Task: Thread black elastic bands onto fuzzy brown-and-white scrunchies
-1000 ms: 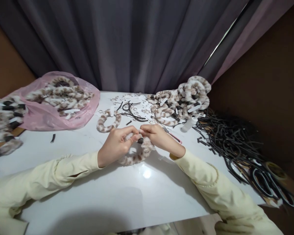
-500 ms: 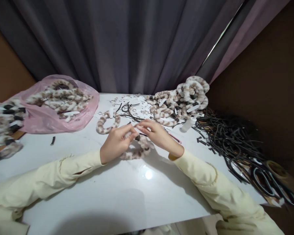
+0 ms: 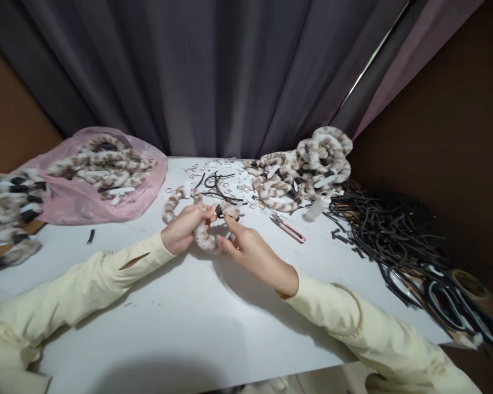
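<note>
The left hand point(image 3: 185, 229) grasped a fluffy ring point(image 3: 206, 238) — the right hand point(image 3: 252, 253) touched its dark band point(image 3: 219, 211). Pink-handled snips point(image 3: 290, 229) lay nearby.

Right hand point(image 3: 257, 254) lower, held ring point(image 3: 204, 239) apparently turned

On the desk point(image 3: 164, 339): at left, rings point(image 3: 115, 166) in a bag point(image 3: 151, 192); midway, cords point(image 3: 223, 196) behind a ring point(image 3: 205, 239) in the left hand point(image 3: 182, 229); at right, piled rings point(image 3: 274, 188) behind a bottle point(image 3: 317, 209), beside a cord heap point(image 3: 388, 235).
</note>
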